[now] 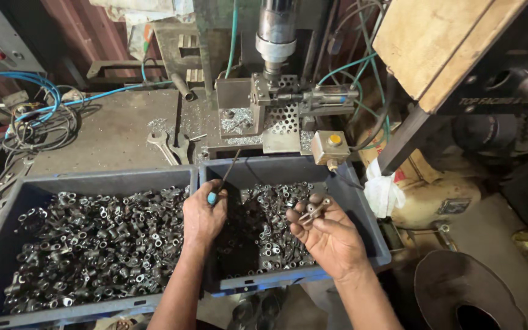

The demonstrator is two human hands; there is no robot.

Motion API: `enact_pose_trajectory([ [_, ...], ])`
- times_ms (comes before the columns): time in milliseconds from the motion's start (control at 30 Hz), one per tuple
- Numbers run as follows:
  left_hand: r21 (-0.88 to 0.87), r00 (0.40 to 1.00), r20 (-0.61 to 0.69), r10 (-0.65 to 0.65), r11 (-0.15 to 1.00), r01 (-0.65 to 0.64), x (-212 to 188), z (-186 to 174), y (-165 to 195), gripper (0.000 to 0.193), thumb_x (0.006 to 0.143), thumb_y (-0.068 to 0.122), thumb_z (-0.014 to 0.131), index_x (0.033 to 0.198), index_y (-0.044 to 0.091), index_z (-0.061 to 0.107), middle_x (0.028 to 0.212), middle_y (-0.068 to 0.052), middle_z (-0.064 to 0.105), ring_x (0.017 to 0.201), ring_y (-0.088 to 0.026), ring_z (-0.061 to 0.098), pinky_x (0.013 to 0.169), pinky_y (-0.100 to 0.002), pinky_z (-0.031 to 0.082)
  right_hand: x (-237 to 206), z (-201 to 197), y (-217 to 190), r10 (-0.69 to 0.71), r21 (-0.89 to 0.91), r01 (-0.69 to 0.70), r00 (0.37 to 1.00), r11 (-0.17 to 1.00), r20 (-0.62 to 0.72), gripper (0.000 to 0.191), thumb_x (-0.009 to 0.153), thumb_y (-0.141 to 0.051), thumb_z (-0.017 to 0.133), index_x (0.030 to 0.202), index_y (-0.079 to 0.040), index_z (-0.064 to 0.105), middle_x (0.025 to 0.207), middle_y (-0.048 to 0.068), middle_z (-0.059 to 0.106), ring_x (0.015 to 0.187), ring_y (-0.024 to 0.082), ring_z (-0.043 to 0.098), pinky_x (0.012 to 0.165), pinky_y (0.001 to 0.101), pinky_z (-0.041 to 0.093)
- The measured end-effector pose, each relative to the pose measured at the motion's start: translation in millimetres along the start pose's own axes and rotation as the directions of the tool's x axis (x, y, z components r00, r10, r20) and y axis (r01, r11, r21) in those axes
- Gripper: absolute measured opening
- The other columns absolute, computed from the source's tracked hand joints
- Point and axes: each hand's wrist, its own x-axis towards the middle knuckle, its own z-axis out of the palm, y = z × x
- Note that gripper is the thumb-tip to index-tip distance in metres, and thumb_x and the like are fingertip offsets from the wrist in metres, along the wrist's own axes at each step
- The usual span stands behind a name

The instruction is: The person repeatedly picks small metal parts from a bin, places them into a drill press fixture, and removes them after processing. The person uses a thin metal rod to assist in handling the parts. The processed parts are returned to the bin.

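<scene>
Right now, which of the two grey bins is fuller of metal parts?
The left bin: small metal parts cover its whole floor. The right bin, under both hands, shows bare floor.

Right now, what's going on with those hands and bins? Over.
Left hand gripping thin rod tool over right bin. Right hand pinching small metal fittings. Left bin full of fittings. Nothing blocking.

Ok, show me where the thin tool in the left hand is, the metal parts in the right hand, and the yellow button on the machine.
thin tool (pixel 226 173), head view, on its dark shaft above the left hand.
metal parts (pixel 314 208), head view, on the pieces at the right hand's fingertips.
yellow button (pixel 335 139), head view, on its round cap.
</scene>
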Motion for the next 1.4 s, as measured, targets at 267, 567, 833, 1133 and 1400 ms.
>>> enact_pose_trajectory([
  [267, -0.009, 1.0, -0.001, -0.005, 1.0, 0.005, -1.3, -0.7, 1.2, 0.03, 0.088, 0.02, 0.071, 0.114, 0.006, 0.073, 0.087, -0.021, 0.074, 0.081, -0.037, 0.074, 0.074, -0.041, 0.058, -2.6, 1.2, 0.1, -0.035, -0.013, 0.035, 0.999, 0.999, -0.011, 0.034, 0.091, 0.008, 0.063, 0.122, -0.004, 0.061, 0.123, 0.018, 0.068, 0.123, 0.038, 0.064, 0.103, 0.0477, 0.053],
  [567, -0.008, 1.0, 0.011, 0.002, 1.0, -0.002, 0.0, -0.7, 1.8, 0.03, 0.088, 0.02, 0.071, 0.114, 0.006, 0.073, 0.089, -0.021, 0.074, 0.083, -0.036, 0.075, 0.075, -0.04, 0.058, -5.2, 8.8, -2.7, -0.034, 0.043, 0.035, 0.999, 0.998, -0.017, 0.035, 0.091, 0.007, 0.063, 0.123, -0.006, 0.06, 0.125, 0.019, 0.066, 0.126, 0.04, 0.061, 0.104, 0.05, 0.051],
  [833, -0.001, 1.0, 0.015, -0.016, 1.0, 0.016, -1.2, -1.6, 4.2, 0.03, 0.088, 0.02, 0.071, 0.114, 0.007, 0.073, 0.09, -0.022, 0.075, 0.086, -0.037, 0.075, 0.076, -0.041, 0.058, -9.7, 18.4, -5.1, -0.048, 0.079, 0.047, 0.999, 0.996, 0.011, 0.032, 0.09, 0.009, 0.06, 0.118, -0.006, 0.061, 0.124, 0.018, 0.068, 0.128, 0.039, 0.061, 0.107, 0.0486, 0.049],
  [1133, -0.005, 1.0, 0.009, -0.01, 1.0, 0.01, -0.6, -0.4, 1.8, 0.03, 0.087, 0.02, 0.071, 0.114, 0.008, 0.073, 0.088, -0.022, 0.075, 0.084, -0.038, 0.074, 0.075, -0.042, 0.058, -13.5, 10.2, -4.9, -0.073, 0.076, 0.069, 0.996, 0.995, 0.046, 0.034, 0.091, 0.01, 0.06, 0.122, -0.006, 0.06, 0.126, 0.019, 0.067, 0.129, 0.038, 0.061, 0.109, 0.0488, 0.049],
  [1400, -0.144, 0.982, -0.169, 0.087, 0.983, -0.112, 5.0, -4.6, -12.1, 0.029, 0.089, 0.018, 0.073, 0.115, 0.006, 0.073, 0.096, -0.023, 0.076, 0.089, -0.039, 0.074, 0.078, -0.04, 0.056, -4.6, -30.0, 14.2, -0.397, -0.997, -0.071, 0.915, 0.003, -0.067, 0.079, 0.082, 0.003, 0.063, 0.154, -0.01, 0.032, 0.148, 0.021, 0.05, 0.132, 0.035, 0.056, 0.103, 0.0417, 0.047],
])
